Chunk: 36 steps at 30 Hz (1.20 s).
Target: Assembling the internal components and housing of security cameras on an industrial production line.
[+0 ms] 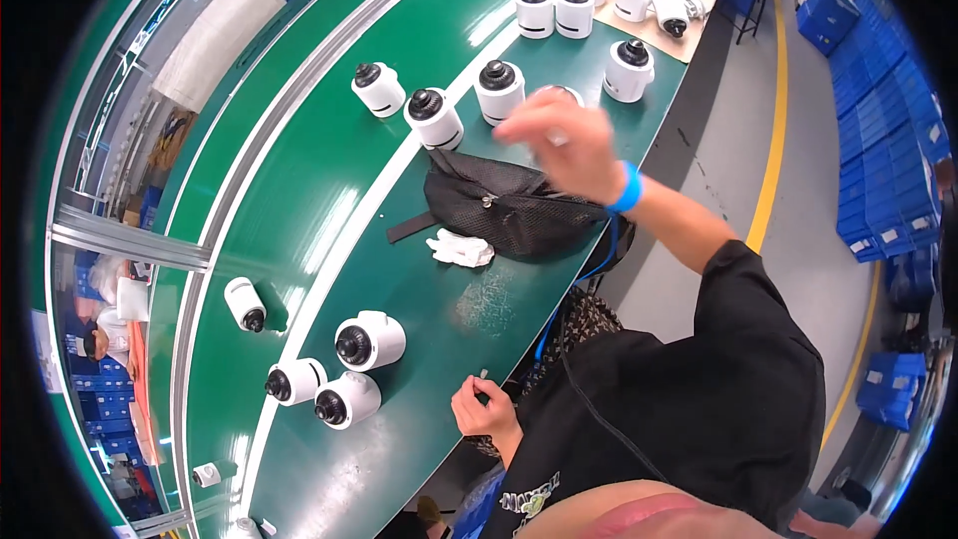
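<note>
My right hand [571, 145], with a blue wristband [627, 188], is raised over a black mesh bag [509, 208]. Its fingers look curled, but motion smears them, so what they hold is unclear. Just behind it, one white camera is partly hidden; another white camera with a black lens end [499, 92] stands nearby. Low at the table's near edge, my left hand [487, 407] is closed, thumb and fingers pressed together. A small pale piece [484, 373] shows by its fingertips; whether it is gripped I cannot make out. Crumpled white gloves [461, 249] lie against the bag.
Several white cameras [371, 339] lie on the green table [429, 309] at left, and more stand at the far end on a tan mat [649, 32]. A blue cord [544, 334] hangs along the table edge. Blue bins [878, 150] are stacked across the aisle.
</note>
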Tool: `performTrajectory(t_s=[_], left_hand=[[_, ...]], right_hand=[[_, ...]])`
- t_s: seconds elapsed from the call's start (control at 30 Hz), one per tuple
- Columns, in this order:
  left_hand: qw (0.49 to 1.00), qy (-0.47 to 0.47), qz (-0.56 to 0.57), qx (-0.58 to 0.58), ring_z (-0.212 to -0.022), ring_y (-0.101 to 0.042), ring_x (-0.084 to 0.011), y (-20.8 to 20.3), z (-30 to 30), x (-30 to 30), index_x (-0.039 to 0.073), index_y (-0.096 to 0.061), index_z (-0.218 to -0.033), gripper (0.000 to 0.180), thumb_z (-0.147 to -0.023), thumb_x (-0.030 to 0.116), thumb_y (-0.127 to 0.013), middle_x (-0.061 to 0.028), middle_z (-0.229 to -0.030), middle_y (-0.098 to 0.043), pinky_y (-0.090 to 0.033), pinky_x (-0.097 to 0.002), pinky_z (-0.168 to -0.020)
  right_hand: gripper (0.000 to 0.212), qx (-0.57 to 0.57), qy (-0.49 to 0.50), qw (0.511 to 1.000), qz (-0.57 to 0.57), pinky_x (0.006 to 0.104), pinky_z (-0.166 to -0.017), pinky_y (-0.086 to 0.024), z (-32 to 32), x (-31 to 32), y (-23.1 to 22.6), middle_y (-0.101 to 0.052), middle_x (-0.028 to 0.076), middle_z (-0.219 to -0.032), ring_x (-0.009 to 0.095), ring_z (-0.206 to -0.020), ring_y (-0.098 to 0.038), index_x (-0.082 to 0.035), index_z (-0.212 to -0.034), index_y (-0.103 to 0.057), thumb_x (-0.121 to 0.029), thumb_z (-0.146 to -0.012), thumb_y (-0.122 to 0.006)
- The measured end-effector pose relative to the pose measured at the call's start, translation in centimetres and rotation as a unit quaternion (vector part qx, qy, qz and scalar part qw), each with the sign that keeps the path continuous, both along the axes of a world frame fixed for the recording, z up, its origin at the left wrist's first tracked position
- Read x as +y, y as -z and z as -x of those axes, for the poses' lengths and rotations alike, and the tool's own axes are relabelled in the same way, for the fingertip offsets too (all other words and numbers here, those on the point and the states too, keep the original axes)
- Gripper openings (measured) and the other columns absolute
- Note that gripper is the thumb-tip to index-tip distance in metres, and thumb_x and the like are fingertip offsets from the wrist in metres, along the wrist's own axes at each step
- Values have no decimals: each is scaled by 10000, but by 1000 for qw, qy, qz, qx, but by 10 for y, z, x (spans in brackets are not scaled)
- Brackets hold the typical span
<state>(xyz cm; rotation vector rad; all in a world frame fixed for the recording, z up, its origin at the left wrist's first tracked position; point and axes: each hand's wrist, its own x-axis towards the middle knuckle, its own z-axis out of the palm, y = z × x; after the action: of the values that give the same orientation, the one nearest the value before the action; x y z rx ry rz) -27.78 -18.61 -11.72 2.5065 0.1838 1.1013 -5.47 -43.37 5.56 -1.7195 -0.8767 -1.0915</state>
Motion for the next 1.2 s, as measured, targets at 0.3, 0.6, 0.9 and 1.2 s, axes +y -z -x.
performTrajectory(t_s=[0.3,0.6,0.9,1.2], left_hand=[[999,21,-26,-21,-616,-580,-282,1,-3,-7,24,-608,-812,19,-801,37,-601,-89,-713,-593,-471,-361,-544],[998,48,-7,-46,-614,-573,-242,1,-4,-3,77,-625,-764,90,-824,118,-678,-51,-708,-608,-460,-334,-545],[998,13,-5,-67,-593,-549,-210,-1,-2,7,89,-624,-813,84,-755,34,-650,-28,-667,-550,-451,-322,-540],[996,26,31,-78,-641,-579,-227,5,4,8,118,-608,-778,62,-747,81,-647,-21,-714,-574,-469,-341,-548]], right_hand=[[268,390,260,828,-308,213,-502,-436,52,-236,104,-618,42,-618,78,-540,-568,-23,-1056,-639,-209,-979,-463],[246,492,300,749,-327,230,-620,-484,87,-246,178,-637,53,-1076,106,-831,-630,-52,-1150,-582,-117,-926,-501],[298,626,-2,779,-42,232,-685,-471,134,-163,175,-635,43,-1087,114,-882,-612,-61,-1176,-569,-174,-901,-586],[360,735,8,678,-1,314,-786,-492,227,-273,132,-605,34,-1145,153,-977,-606,-96,-1242,-517,-222,-908,-559]])
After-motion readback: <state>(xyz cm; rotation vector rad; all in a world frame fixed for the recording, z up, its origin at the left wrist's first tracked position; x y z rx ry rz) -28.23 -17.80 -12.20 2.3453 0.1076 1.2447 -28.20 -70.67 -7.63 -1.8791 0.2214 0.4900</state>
